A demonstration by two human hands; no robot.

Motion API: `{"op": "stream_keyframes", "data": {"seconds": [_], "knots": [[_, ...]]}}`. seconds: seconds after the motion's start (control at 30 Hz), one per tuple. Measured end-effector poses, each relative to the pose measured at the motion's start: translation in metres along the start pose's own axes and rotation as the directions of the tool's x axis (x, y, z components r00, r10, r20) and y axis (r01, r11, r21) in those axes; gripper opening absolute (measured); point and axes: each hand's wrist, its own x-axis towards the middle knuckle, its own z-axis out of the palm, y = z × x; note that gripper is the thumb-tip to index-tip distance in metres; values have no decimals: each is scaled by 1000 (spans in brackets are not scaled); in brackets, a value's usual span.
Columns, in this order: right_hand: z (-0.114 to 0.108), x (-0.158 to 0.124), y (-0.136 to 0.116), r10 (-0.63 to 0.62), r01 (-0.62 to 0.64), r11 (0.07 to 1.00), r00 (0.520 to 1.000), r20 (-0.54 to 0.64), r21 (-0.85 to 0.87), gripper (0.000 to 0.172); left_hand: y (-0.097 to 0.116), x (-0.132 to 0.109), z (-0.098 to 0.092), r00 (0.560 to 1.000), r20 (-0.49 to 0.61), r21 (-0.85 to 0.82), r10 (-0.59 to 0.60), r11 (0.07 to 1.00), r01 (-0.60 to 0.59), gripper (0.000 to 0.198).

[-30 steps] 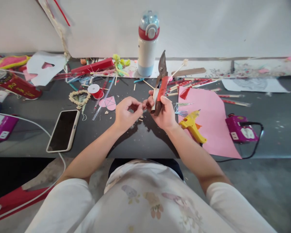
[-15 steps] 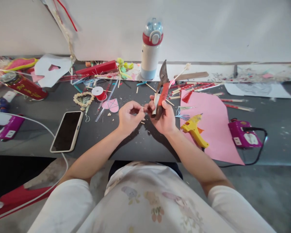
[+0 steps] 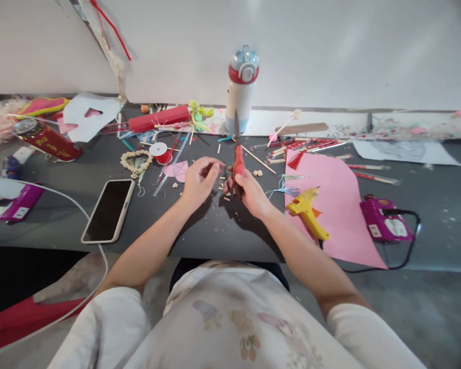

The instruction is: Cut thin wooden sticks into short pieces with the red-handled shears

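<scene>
My right hand is wrapped round red-handled pruning shears, their dark blade pointing up and away from me. Just left of it, my left hand has thumb and forefinger brought together; whatever may be between them is too small to name. Small cut stick pieces lie on the dark table between and below the hands. Beyond the shears lies a thin wooden stick, with a small pale cluster near it. A heart-shaped beaded ring rests to the left.
A bottle stands behind the hands. On the right are pink paper, a yellow glue gun and a purple power block. At left lie a phone, a red thread spool and a red can.
The shears have turned more upright and shifted left with my right hand. My hands, touching before, are now slightly apart. The view has tilted a little.
</scene>
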Motion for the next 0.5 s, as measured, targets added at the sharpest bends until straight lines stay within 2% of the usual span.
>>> {"op": "stream_keyframes", "data": {"seconds": [0.1, 0.23, 0.4, 0.5], "knots": [[-2, -2, 7, 23, -22, 974, 1000, 1, -226, 38, -2, 3, -4, 999, 43, 7, 28, 1000, -28, 30], [-6, -4, 10, -30, 21, 896, 999, -14, -444, 34, -5, 3, -4, 999, 41, 94, 17, 995, -21, 30], [-8, -5, 8, -52, 44, 833, 999, 2, -552, 35, -6, 1, 0, 991, 109, 141, -76, 988, 61, 31], [-9, -5, 7, -36, 43, 808, 999, 23, -587, 38, -5, -1, 1, 984, 148, 102, -94, 992, 80, 29]]}}
